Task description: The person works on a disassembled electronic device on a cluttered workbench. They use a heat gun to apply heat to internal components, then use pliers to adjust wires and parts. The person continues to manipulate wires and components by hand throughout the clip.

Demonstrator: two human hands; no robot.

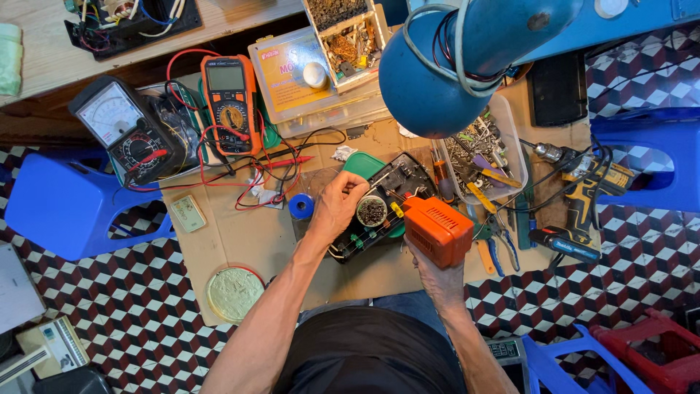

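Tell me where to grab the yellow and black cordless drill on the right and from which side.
Grip the cordless drill by its yellow-black handle, coming from above. It lies on its side with the chuck pointing up-left and the battery foot toward the person, so the handle's middle is exposed. Black cables cross near the chuck, so that end looks worse. The right hand is nearest, but it holds an orange tool.

Bright, even daylight, soft shadows, sharp focus throughout, slight wide-angle bending at the edges
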